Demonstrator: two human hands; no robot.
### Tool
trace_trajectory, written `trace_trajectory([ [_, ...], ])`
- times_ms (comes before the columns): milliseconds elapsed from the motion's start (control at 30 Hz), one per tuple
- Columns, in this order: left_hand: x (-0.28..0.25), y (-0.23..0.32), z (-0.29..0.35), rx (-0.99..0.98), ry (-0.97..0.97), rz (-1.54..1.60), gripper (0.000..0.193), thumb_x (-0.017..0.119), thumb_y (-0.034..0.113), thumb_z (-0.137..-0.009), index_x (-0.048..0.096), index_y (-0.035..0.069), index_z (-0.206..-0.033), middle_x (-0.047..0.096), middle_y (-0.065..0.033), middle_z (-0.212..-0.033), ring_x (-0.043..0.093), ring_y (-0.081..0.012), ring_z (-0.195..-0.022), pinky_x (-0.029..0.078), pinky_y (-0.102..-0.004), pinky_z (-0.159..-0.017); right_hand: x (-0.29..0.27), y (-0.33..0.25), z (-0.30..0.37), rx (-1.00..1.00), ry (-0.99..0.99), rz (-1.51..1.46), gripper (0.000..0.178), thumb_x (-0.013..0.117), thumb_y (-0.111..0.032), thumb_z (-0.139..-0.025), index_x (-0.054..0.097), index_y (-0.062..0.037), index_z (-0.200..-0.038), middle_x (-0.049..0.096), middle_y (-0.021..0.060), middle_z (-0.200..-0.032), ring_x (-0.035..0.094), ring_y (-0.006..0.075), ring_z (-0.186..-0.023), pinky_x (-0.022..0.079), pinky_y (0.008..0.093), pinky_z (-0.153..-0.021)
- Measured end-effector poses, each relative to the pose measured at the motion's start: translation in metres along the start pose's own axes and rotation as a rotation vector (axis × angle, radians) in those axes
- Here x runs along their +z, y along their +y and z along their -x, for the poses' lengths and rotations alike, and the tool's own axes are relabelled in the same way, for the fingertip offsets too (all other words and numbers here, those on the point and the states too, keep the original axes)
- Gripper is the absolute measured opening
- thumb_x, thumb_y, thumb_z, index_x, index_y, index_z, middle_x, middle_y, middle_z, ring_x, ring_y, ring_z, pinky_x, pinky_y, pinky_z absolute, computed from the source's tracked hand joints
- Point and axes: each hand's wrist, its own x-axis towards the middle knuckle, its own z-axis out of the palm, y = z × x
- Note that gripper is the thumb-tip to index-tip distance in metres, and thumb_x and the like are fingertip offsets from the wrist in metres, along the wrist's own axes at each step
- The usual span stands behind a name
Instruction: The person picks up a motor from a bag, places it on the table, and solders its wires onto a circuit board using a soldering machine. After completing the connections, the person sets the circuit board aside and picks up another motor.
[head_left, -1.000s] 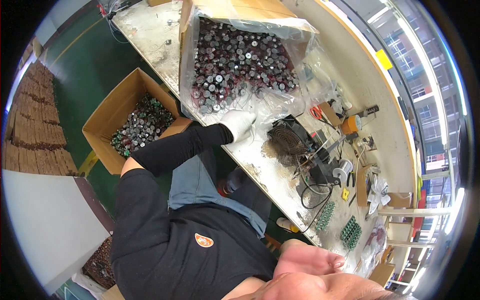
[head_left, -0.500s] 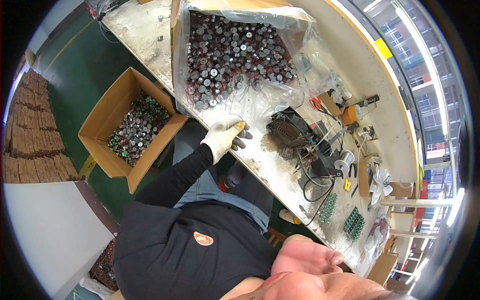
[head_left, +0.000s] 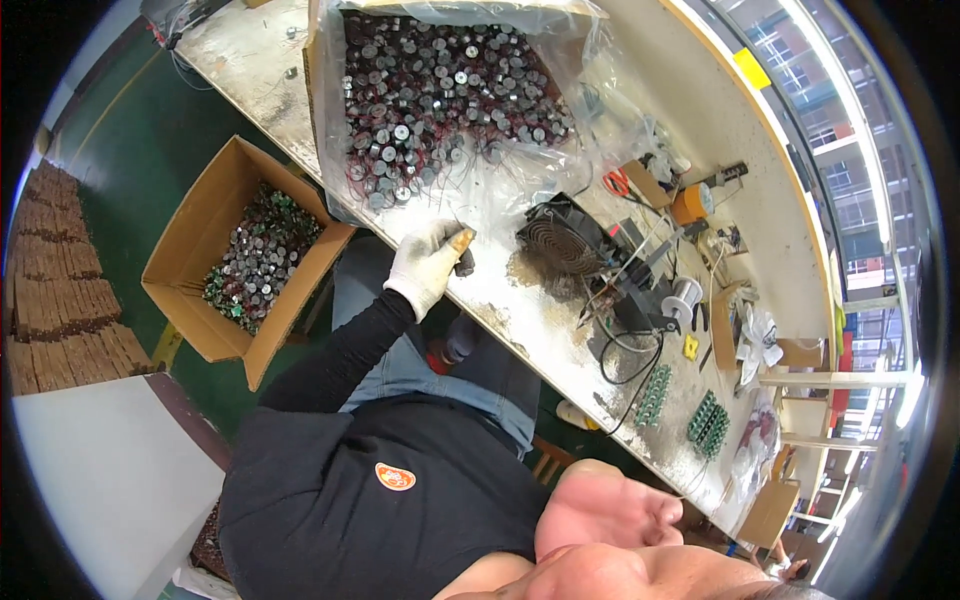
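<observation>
My left hand (head_left: 424, 268), in a white glove with dark fingertips and a stained thumb, is over the bench edge. Its fingers curl in against the thumb. Thin wires show just beyond the fingertips; whatever is pinched is too small to make out. Just past it, a plastic-lined carton (head_left: 328, 110) holds many small round silver parts (head_left: 440, 90) with red wires, like little motors. A bare pink shape (head_left: 610, 510) at the lower edge looks like my right hand close to my face, with its fingers not clearly shown.
An open cardboard box (head_left: 185, 225) of similar parts stands below the bench's left edge. On the bench (head_left: 515, 318) are a black fan (head_left: 562, 238), a solder spool (head_left: 684, 300), red-handled scissors (head_left: 616, 182), a black cable (head_left: 606, 376) and green circuit boards (head_left: 708, 425).
My left hand's fingers, slightly spread before, are now curled in closer to the thumb. The whole view has shifted a little, moving bench and boxes slightly left.
</observation>
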Motion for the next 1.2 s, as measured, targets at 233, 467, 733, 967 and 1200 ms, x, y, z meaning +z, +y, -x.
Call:
trace_trajectory([
  [233, 0.003, 0.003, -0.006, -0.091, -0.061, 0.085, 0.031, 0.053, 0.027, -0.097, 0.058, -0.001, -0.107, 0.064, -0.0051, -0.084, 0.052, -0.0066, -0.062, 0.04, -0.0199, -0.056, 0.015, 0.016, -0.01, 0.028, -0.32, 0.03, 0.039, 0.042, -0.029, -0.095, 0.048, -0.0131, -0.13, 0.047, 0.0031, -0.136, 0.037, 0.0209, -0.126, 0.029, 0.0432, -0.098],
  [467, 0.008, 0.001, -0.02, -0.082, -0.007, -0.165, 0.03, 0.056, 0.016, -0.094, 0.057, -0.003, -0.117, 0.068, -0.0078, -0.092, 0.061, -0.0109, -0.073, 0.047, -0.0219, -0.063, -0.016, 0.03, -0.012, -0.133, -0.364, 0.018, 0.048, 0.036, -0.038, -0.095, 0.041, -0.0121, -0.135, 0.039, 0.0046, -0.142, 0.03, 0.0221, -0.13, 0.022, 0.0423, -0.104],
  [733, 0.018, -0.003, -0.029, -0.072, -0.017, -0.333, 0.024, 0.055, 0.019, -0.095, 0.06, -0.001, -0.107, 0.066, -0.0056, -0.084, 0.062, -0.0103, -0.071, 0.048, -0.0226, -0.061, -0.017, 0.035, -0.012, -0.208, -0.149, 0.051, 0.054, 0.044, -0.052, -0.088, 0.05, -0.0202, -0.131, 0.046, 0.0059, -0.139, 0.037, 0.0302, -0.126, 0.032, 0.049, -0.094],
  [967, 0.02, -0.026, -0.044, 0.339, 0.019, -0.522, 0.014, 0.056, 0.009, -0.093, 0.06, -0.002, -0.101, 0.063, -0.0054, -0.078, 0.059, -0.0121, -0.067, 0.048, -0.0257, -0.06, -0.101, 0.066, 0.011, 0.029, -0.78, 0.412, 0.02, 0.064, -0.027, -0.069, 0.054, -0.0147, -0.081, 0.055, 0.0022, -0.093, 0.052, 0.0205, -0.082, 0.041, 0.0426, -0.071],
  [1200, 0.043, -0.041, 0.002, 0.222, -0.051, -0.603, 0.019, 0.051, 0.013, -0.096, 0.058, -0.003, -0.103, 0.058, -0.0033, -0.078, 0.054, -0.0094, -0.068, 0.045, -0.0231, -0.063, -0.216, 0.134, -0.001, 0.759, -0.74, 1.121, 0.022, 0.07, -0.003, -0.073, 0.061, -0.0003, -0.093, 0.062, 0.0143, -0.092, 0.06, 0.0299, -0.085, 0.047, 0.0351, -0.076],
])
